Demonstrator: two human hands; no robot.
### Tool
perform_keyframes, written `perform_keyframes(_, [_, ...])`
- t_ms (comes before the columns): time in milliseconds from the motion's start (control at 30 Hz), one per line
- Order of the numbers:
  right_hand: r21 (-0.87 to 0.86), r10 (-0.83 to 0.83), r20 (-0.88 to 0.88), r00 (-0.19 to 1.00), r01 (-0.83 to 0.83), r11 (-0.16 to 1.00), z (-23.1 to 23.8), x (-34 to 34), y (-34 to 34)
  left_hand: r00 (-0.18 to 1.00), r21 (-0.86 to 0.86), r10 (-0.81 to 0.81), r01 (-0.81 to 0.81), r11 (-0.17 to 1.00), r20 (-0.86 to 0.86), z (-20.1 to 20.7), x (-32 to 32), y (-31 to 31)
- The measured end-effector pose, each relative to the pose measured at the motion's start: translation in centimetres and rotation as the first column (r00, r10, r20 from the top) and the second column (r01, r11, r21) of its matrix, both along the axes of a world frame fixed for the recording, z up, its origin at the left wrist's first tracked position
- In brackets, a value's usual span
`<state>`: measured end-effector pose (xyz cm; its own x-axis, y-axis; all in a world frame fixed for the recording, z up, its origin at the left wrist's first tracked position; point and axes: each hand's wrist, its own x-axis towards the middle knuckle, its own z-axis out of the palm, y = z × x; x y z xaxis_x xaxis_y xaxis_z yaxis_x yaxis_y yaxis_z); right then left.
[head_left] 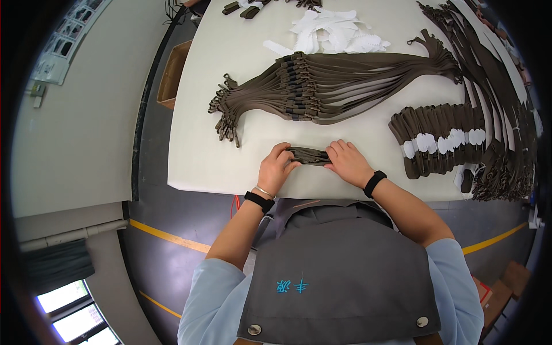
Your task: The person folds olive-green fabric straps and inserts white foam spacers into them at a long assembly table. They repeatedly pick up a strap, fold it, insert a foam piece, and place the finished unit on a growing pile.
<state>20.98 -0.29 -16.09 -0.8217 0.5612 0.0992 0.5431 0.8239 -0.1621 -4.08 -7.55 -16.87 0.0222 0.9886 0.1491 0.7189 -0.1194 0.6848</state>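
Observation:
Between my two hands lies a folded dark brown strap (309,155), a flat compact bundle close to the table's front edge. My left hand (276,168) pinches its left end with thumb and fingers. Around the right end, my right hand (349,164) is closed, its fingers over the top. Just beyond them, a row of long brown straps (362,83) is spread side by side, with dark buckles or sliders near the middle and hooks (227,109) bunched at the left. To the right sit several folded straps (437,129), wrapped with white paper bands.
White paper strips (330,31) are heaped at the back of the pale table (230,167). More loose straps (489,75) hang along the right side, their hooks bunched at the near end. A brown box (173,75) stands beyond the left edge; cartons (500,287) are at lower right.

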Motion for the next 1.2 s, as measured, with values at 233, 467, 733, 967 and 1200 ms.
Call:
perform_keyframes(233, [0.005, 0.056, -0.005, 0.998, -0.056, 0.998, 0.2, 0.1, 0.7, 0.973, 0.238, -0.2, 0.222, 0.946, -0.114, 0.0, -0.6, 0.3])
perform_keyframes(467, [-0.013, 0.07, 0.025, 0.997, -0.069, 0.998, 0.4, -0.2, 0.7, 0.845, 0.089, -0.238, 0.317, 0.944, -0.48, 2.3, 1.7, 1.2])
perform_keyframes(733, [-0.218, 0.048, -0.047, 0.998, -0.057, 0.974, 0.9, 0.3, 1.4, 0.88, 0.101, -0.216, 0.283, 0.954, -0.422, 0.1, 4.4, 1.6])
perform_keyframes(967, [-0.419, -0.034, -0.082, 0.996, -0.003, 0.908, 3.0, 3.8, 2.4, 0.897, 0.084, -0.208, 0.259, 0.962, -0.39, 0.2, 4.4, 1.5])
perform_keyframes(1200, [-0.347, -0.059, -0.103, 0.993, 0.02, 0.937, 2.4, 1.8, 1.2, 0.898, 0.086, -0.204, 0.256, 0.963, -0.39, 0.1, 4.4, 1.4])
